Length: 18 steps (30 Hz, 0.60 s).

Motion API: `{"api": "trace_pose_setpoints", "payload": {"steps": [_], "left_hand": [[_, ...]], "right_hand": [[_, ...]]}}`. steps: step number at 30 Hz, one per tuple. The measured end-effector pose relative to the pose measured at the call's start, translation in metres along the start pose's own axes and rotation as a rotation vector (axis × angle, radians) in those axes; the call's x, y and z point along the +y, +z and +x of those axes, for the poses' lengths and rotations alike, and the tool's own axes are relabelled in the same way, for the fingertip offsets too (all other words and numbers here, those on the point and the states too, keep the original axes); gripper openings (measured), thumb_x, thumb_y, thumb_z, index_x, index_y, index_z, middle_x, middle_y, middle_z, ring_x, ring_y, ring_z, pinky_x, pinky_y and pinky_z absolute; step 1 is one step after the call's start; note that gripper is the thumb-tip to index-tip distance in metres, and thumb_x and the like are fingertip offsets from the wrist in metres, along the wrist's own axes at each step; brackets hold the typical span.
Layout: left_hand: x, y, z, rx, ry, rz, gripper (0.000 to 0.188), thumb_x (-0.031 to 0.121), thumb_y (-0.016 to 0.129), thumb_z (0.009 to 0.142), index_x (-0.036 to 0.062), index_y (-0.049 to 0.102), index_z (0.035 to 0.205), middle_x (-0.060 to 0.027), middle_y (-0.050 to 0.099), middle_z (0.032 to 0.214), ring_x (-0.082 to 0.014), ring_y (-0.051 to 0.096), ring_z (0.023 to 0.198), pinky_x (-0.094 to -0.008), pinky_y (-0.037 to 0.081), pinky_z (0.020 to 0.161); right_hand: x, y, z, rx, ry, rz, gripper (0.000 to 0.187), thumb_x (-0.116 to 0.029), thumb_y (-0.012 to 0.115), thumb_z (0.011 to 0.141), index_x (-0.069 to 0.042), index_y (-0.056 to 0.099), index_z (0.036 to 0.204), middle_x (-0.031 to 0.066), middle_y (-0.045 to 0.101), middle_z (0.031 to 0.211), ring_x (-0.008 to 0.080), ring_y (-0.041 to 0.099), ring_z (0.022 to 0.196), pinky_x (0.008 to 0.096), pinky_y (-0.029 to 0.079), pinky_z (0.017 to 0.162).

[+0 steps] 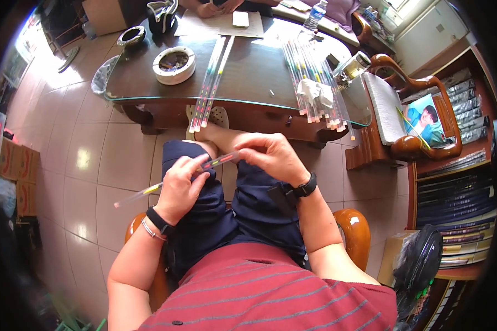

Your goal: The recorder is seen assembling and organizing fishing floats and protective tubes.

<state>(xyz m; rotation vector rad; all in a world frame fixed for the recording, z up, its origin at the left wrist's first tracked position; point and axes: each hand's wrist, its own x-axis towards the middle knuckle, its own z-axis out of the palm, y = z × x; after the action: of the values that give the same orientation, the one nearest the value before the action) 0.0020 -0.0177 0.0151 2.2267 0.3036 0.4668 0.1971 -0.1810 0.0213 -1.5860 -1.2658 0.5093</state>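
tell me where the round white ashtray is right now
In the head view the round white ashtray sits on the left part of the glass-topped table, just left of the pair of clear tubes.

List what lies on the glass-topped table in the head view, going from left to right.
Dark round ashtray → white round container → small bunch of clear tubes with coloured segments → large pile of the same tubes with a crumpled white cloth on it → glass jar at the right end.

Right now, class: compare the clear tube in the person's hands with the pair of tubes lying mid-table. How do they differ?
The held tube is single, gripped by the left hand and right hand over the lap, slanting crosswise. The table pair lies untouched on the glass tabletop, running lengthwise and overhanging its edge. Both are slim, clear, with coloured segments.
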Motion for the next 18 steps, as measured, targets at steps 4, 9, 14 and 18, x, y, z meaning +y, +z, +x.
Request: {"api": "trace_pose_setpoints", "payload": {"steps": [4, 9, 14, 18], "left_hand": [[0.016, -0.009, 0.004, 0.304, 0.099, 0.119, 0.052, 0.003, 0.070, 0.079, 0.0018, 0.056, 0.128, -0.0170, 0.053, 0.119, -0.0321, 0.054, 0.109, -0.0371, 0.043, 0.096], [0.017, -0.008, 0.004, 0.316, 0.105, 0.048, 0.049, 0.002, 0.069, 0.079, 0.0027, 0.057, 0.127, -0.0142, 0.054, 0.124, -0.0279, 0.054, 0.113, -0.0360, 0.042, 0.099], [0.007, 0.002, 0.004, 0.271, 0.076, 0.019, 0.048, 0.000, 0.068, 0.080, 0.0036, 0.058, 0.127, -0.0117, 0.055, 0.122, -0.0217, 0.058, 0.105, -0.0322, 0.047, 0.091], [0.008, 0.003, 0.003, 0.246, 0.017, -0.077, 0.046, -0.001, 0.067, 0.080, 0.0030, 0.059, 0.125, -0.0109, 0.056, 0.118, -0.0204, 0.060, 0.101, -0.0314, 0.048, 0.089]], "right_hand": [[0.001, -0.039, -0.017, 0.259, 0.379, 0.336, 0.017, -0.008, 0.065, 0.090, 0.002, 0.070, 0.102, 0.0032, 0.069, 0.084, 0.0061, 0.061, 0.072, 0.0206, 0.051, 0.066], [0.049, -0.076, -0.057, 0.676, 0.431, 0.755, 0.019, -0.011, 0.064, 0.092, -0.002, 0.066, 0.109, 0.0071, 0.070, 0.090, 0.0092, 0.066, 0.075, 0.0208, 0.055, 0.068], [0.102, -0.066, -0.070, 0.947, 0.415, 1.055, 0.012, -0.009, 0.064, 0.092, -0.004, 0.066, 0.102, 0.0079, 0.070, 0.093, 0.0108, 0.067, 0.078, 0.0225, 0.057, 0.069], [0.136, -0.060, -0.058, 1.096, 0.427, 1.120, 0.006, -0.008, 0.063, 0.092, -0.003, 0.062, 0.096, 0.0074, 0.069, 0.093, 0.0111, 0.067, 0.079, 0.0236, 0.058, 0.070]]}}
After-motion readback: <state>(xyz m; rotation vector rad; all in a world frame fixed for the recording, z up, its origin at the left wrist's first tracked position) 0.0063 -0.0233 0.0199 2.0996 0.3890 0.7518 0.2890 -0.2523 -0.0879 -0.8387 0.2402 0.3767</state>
